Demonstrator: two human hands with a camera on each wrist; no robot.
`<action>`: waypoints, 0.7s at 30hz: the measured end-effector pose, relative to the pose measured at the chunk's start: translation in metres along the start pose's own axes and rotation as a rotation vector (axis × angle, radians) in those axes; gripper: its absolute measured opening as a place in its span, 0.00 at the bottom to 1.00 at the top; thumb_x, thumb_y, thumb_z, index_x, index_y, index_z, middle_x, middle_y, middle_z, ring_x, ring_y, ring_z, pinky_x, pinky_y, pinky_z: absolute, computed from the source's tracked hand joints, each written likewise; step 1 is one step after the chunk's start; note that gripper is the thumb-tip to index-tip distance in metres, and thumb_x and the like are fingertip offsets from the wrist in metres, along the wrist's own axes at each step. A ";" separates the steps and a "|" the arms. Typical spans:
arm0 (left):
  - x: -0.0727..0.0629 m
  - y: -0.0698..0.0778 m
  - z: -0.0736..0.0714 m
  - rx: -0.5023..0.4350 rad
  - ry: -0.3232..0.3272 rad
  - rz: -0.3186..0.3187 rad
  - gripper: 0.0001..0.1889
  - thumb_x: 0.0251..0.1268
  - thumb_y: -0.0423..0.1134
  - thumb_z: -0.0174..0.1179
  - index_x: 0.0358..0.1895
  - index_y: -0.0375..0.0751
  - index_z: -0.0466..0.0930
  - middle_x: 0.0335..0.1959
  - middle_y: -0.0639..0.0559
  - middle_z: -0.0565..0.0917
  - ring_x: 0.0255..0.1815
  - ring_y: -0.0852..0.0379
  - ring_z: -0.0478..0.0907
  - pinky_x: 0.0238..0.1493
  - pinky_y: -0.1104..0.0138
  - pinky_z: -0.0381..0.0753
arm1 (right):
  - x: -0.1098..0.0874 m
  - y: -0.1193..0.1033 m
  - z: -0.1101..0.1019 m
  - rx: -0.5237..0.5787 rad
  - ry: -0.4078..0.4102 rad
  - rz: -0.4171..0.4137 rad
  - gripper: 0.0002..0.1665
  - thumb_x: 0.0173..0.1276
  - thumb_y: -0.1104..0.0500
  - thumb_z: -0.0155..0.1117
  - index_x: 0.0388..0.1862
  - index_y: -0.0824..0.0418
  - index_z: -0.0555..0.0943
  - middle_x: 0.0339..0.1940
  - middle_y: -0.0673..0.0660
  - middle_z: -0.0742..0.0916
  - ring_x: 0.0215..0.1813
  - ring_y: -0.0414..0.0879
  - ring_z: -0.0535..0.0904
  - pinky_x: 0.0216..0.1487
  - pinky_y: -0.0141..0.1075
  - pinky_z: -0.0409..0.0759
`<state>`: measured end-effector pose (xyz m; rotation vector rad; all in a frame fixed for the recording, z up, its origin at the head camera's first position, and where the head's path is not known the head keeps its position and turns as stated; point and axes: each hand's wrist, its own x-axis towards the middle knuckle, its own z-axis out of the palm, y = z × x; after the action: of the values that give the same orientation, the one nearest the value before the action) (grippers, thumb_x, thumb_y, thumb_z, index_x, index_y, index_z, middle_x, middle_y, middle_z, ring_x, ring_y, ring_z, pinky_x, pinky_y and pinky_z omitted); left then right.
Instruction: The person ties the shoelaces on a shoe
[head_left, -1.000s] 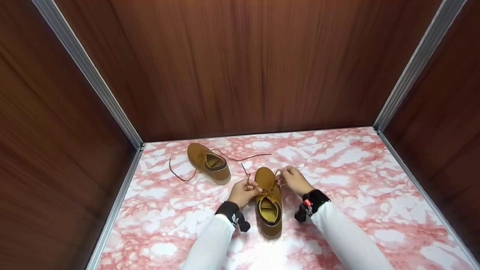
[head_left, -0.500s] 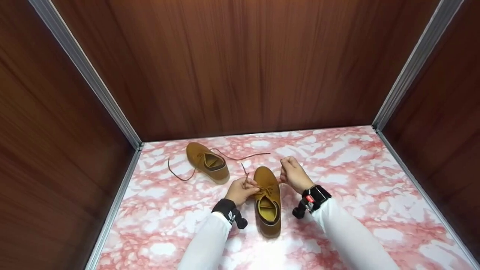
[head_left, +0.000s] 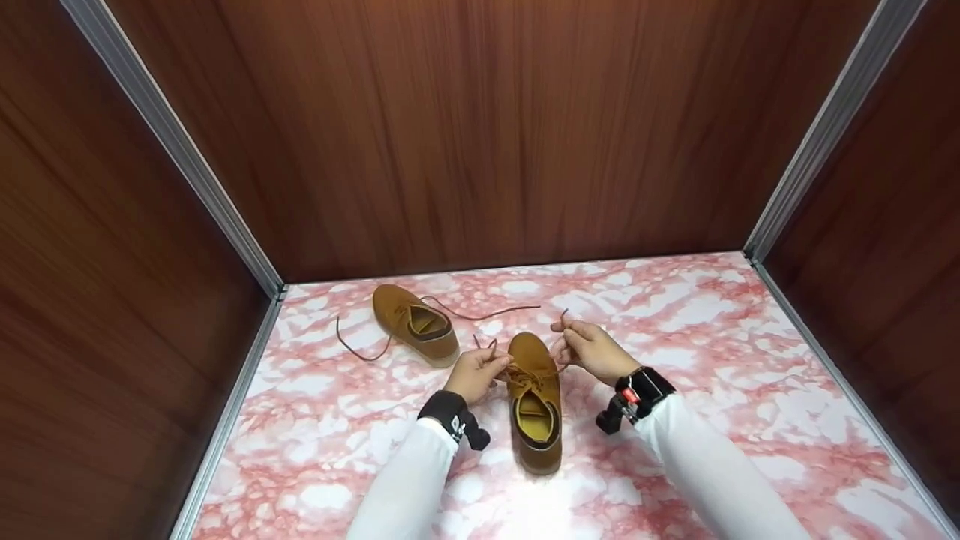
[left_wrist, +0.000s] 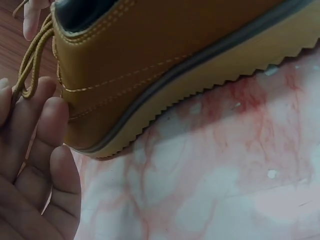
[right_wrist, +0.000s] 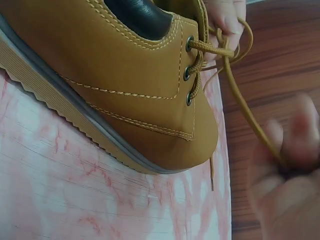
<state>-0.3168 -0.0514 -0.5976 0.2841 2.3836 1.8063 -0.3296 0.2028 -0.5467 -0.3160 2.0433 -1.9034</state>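
Observation:
A tan lace-up shoe [head_left: 540, 454] stands on its sole with its toe pointing away from me. My left hand [head_left: 477, 373], at the left of the laces, pinches a doubled loop of shoelace [left_wrist: 33, 62] between thumb and fingers. On the other side, my right hand [head_left: 590, 352] holds the other length of shoelace [right_wrist: 245, 107], which runs from the eyelets out to the fingers; its tip pokes up above them. In the right wrist view the right fingers are blurred. Lace crosses over the shoe's tongue between the hands.
A matching tan shoe [head_left: 391, 306] sits to the back left, its untied lace [head_left: 480, 319] spread on both sides. The red-and-white marbled surface [head_left: 712, 360] is bounded by a wood-grain back panel [head_left: 510, 150] and side panels with grey metal edging.
My right hand rose from beside the shoe, then shifted slightly right, and a lace length now stretches to it. My left hand has moved slightly up, still pinching lace.

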 end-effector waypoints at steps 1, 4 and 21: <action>0.000 0.001 0.000 0.007 0.008 0.007 0.13 0.77 0.39 0.61 0.51 0.32 0.88 0.44 0.40 0.92 0.42 0.44 0.91 0.43 0.50 0.89 | 0.000 0.000 -0.001 0.017 0.002 0.007 0.24 0.89 0.58 0.38 0.66 0.77 0.69 0.40 0.55 0.90 0.39 0.41 0.86 0.54 0.41 0.89; 0.001 0.002 0.001 -0.016 0.012 0.013 0.14 0.79 0.38 0.59 0.54 0.31 0.86 0.47 0.39 0.92 0.45 0.45 0.91 0.50 0.48 0.89 | -0.002 0.000 -0.005 0.091 0.036 0.029 0.26 0.89 0.54 0.41 0.60 0.77 0.75 0.43 0.55 0.93 0.43 0.43 0.91 0.56 0.40 0.89; 0.004 0.019 0.007 -0.218 -0.010 -0.022 0.22 0.87 0.42 0.45 0.62 0.24 0.76 0.55 0.37 0.89 0.53 0.46 0.90 0.59 0.50 0.86 | -0.013 -0.004 -0.015 0.215 -0.045 0.017 0.17 0.84 0.65 0.37 0.64 0.71 0.68 0.30 0.47 0.76 0.29 0.40 0.69 0.42 0.34 0.77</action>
<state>-0.3176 -0.0395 -0.5812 0.2402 2.1489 2.0262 -0.3237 0.2209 -0.5405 -0.2839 1.7871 -2.0631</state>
